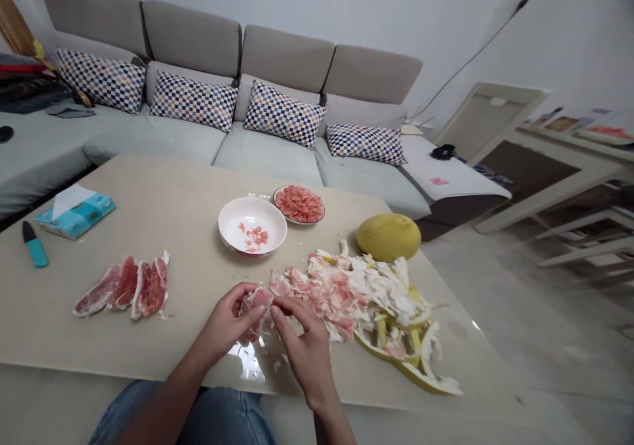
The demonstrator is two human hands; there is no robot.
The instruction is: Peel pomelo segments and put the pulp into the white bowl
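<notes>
My left hand [228, 323] and my right hand [302, 346] meet near the table's front edge, both closed on one pink pomelo segment [257, 303]. Just right of them lies a heap of peeled membranes and rind [366, 300] with yellow peel strips [421, 366]. A white bowl [252, 226] holding a few pink flesh pieces stands beyond the hands. Behind it a smaller bowl [299, 205] is filled with pink flesh. Three unpeeled segments [126, 286] lie to the left. A whole yellow pomelo [389, 237] sits at the right.
A beige table [163, 207] carries a blue tissue pack [75, 212] and a teal-handled knife [34, 243] at the left. A grey sofa [247, 148] with checked cushions runs behind. My jeans-clad knee [218, 418] shows below the table edge. White furniture stands at the right.
</notes>
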